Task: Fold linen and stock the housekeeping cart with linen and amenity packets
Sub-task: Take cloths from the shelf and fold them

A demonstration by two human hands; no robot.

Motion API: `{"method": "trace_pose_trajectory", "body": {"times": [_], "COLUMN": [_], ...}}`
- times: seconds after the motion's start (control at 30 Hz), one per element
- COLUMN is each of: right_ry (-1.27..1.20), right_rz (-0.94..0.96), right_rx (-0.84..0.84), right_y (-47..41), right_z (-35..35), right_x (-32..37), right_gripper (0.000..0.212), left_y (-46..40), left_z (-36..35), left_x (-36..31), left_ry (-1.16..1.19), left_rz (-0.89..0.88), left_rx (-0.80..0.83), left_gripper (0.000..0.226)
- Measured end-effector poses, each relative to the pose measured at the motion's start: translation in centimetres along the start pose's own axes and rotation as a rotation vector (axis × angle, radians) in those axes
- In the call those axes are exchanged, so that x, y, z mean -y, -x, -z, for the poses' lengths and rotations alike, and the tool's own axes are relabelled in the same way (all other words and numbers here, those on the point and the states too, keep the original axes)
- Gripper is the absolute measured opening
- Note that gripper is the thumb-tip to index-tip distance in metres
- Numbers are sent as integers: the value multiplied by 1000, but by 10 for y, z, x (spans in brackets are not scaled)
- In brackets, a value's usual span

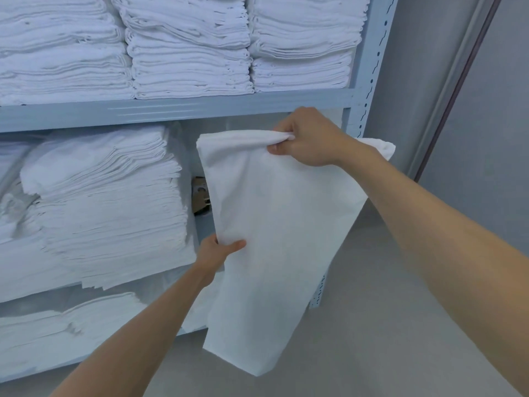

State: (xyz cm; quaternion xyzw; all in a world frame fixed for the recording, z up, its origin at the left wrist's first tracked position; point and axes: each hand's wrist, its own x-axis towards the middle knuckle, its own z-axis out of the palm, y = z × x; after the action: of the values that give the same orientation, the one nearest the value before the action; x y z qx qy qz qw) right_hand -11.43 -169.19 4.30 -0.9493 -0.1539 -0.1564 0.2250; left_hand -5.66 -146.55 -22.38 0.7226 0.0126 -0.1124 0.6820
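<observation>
Two bare forearms reach forward from the bottom of the view, and between them hangs a folded white towel (pixel 272 239), held in the air in front of a grey metal shelf rack (pixel 183 108). The right hand (pixel 310 138) grips the towel's top edge, fingers curled over the bunched fold and thumb beneath. The left hand (pixel 217 250) is lower down and pinches the towel's left edge, thumb on the front face and fingers hidden behind the cloth. The two hands are well apart, one above the other along the towel.

Above the right hand, the upper shelf carries three tall stacks of folded white linen (pixel 189 53). To the left of both hands, another shelf holds a leaning stack of flat white linen (pixel 108 202), and below the left forearm lies a lower pile (pixel 65 328). A brown cardboard piece (pixel 200 196) shows just behind the towel's left edge.
</observation>
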Motion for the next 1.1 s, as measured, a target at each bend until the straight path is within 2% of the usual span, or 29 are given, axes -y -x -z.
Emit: {"method": "trace_pose_trajectory", "body": {"times": [0.1,0.23,0.4,0.57,0.73,0.83,0.9,0.97,1.03,1.1], "right_ry": [41,146,257,339,256,147,41,-71,-299,-639], "right_rz": [-24,-96,-175,-246,-363,-537,-700,-848,-1057,-1331], "right_rx": [-56,-91,-109,-233,-298,-130,13,247,476,631], "right_y": [-10,-23,-29,-36,-39,-22,4,44,87,130], "right_z": [7,-2,-25,-52,-78,-104,-128,-157,-183,-206], "right_x": [-6,-22,-48,-76,-97,-110,-121,-132,-144,-151], "right_gripper": [15,8,9,20,31,61,63,57,60,79], "left_y": [-2,2,14,22,23,18,11,4,-2,-3], "left_z": [-4,-12,-23,-37,-59,-60,-60,-62,-66,-65], "left_x": [-1,-1,-10,-22,-38,-55,-69,-77,-78,-72], "left_ry": [2,-39,-138,-107,-97,-74,-41,-28,-24,-59], "left_rz": [4,28,47,47,-13,-67,-83,-72,-34,28], "left_rx": [0,116,242,364,415,347,283,246,215,176], "left_gripper": [78,58,44,40,34,27,26,34,49,63]}}
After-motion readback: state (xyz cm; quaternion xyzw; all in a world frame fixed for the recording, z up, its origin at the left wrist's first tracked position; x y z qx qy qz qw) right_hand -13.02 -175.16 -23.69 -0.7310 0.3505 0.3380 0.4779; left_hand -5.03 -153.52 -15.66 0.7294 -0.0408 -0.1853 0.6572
